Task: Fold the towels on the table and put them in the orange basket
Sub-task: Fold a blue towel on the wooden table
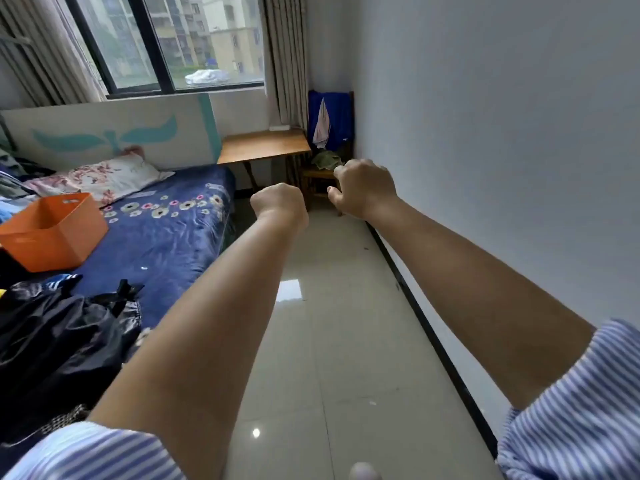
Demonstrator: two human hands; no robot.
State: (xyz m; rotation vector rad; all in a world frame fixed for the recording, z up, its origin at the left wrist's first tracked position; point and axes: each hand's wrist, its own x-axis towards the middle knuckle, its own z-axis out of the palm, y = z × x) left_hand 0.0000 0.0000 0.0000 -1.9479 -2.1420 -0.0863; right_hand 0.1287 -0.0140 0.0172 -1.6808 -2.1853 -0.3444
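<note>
Setting: in a narrow bedroom, both bare arms are stretched forward over a pale tiled floor (pixel 346 323), with striped blue-and-white sleeves pushed up above the elbows.
Left hand: the left hand (pixel 278 202) is seen from behind, raised in mid-air; its fingers are curled into a fist and nothing is held.
Right hand: the right hand (pixel 363 190) is held slightly higher and nearer the white wall; its fingers are loosely bent, the thumb is apart from them, and nothing is gripped.
Orange basket: the orange basket (pixel 52 233) is placed on the bed (pixel 166 244) at the far left, well apart from both hands; its inside cannot be fully seen.
Worktop: a small wooden worktop (pixel 265 145) is set under the window beside the bed; its surface is seen bare.
Towels: no towel can be told for certain; crumpled green cloth (pixel 327 159) is lying on a wooden chair (pixel 320 174) in the corner, with blue fabric (pixel 341 119) draped over its back.
Bed clutter: a floral pillow (pixel 100 176) and dark bags (pixel 62 334) are lying on the blue bedding.
</note>
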